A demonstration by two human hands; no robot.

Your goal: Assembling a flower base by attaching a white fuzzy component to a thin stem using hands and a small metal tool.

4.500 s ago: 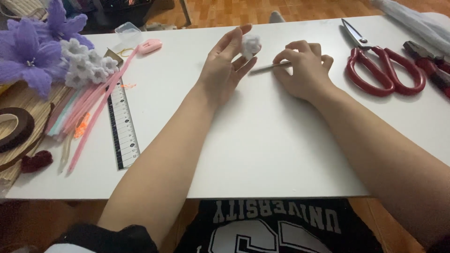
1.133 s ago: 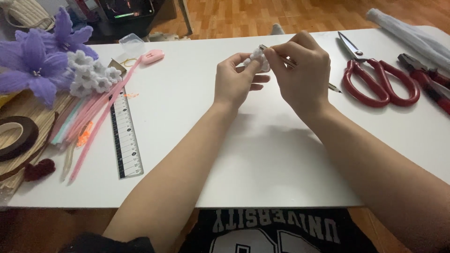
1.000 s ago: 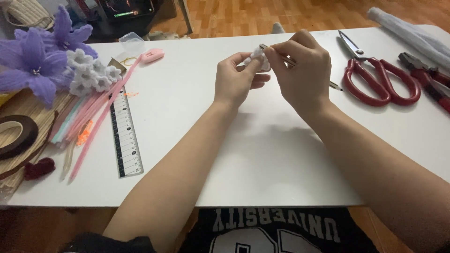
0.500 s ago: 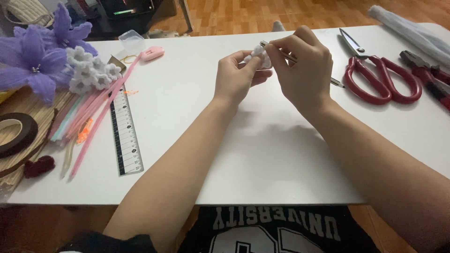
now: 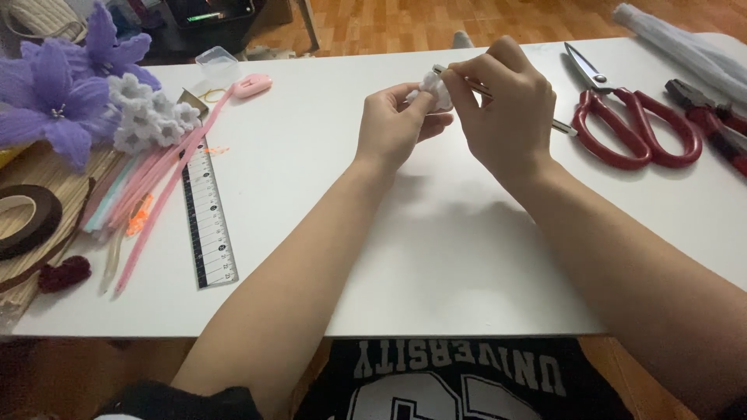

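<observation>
Above the white table (image 5: 436, 257), my left hand (image 5: 395, 128) pinches a small fluffy white flower piece (image 5: 436, 87) between thumb and fingers. My right hand (image 5: 506, 109) grips a thin metal stick (image 5: 562, 127), its near end poking out past my wrist and its tip at the white piece. The two hands touch at the flower piece, raised a little off the tabletop near the far middle.
Red-handled scissors (image 5: 634, 124) and red pliers (image 5: 712, 124) lie at the right. At the left are a clear ruler (image 5: 206, 222), pink pipe cleaners (image 5: 159, 198), purple fabric flowers (image 5: 58, 93), white fluffy flowers (image 5: 144, 117), a brown tape roll (image 5: 27, 222) and a small pink cutter (image 5: 250, 84).
Earlier my hands rested apart on the table, the right on the stick. They have since lifted and come together at the white piece; over the last second they have barely moved.
</observation>
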